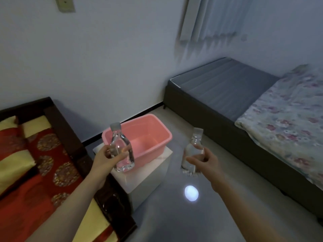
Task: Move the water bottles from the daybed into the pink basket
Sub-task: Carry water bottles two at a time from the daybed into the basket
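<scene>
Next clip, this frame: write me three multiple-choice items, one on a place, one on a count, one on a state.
1. The pink basket stands on: A a chair; B a shelf; C a white block.
2. Water bottles held in hands: A one; B two; C three.
3. The left bottle, gripped by the left hand, is: A upright and capped; B lying flat; C upside down, uncapped.

Answers: C, the basket's base rests on the block's top. B, the right hand grips the right bottle as well. A, its grey cap sits on top, pointing up.
</scene>
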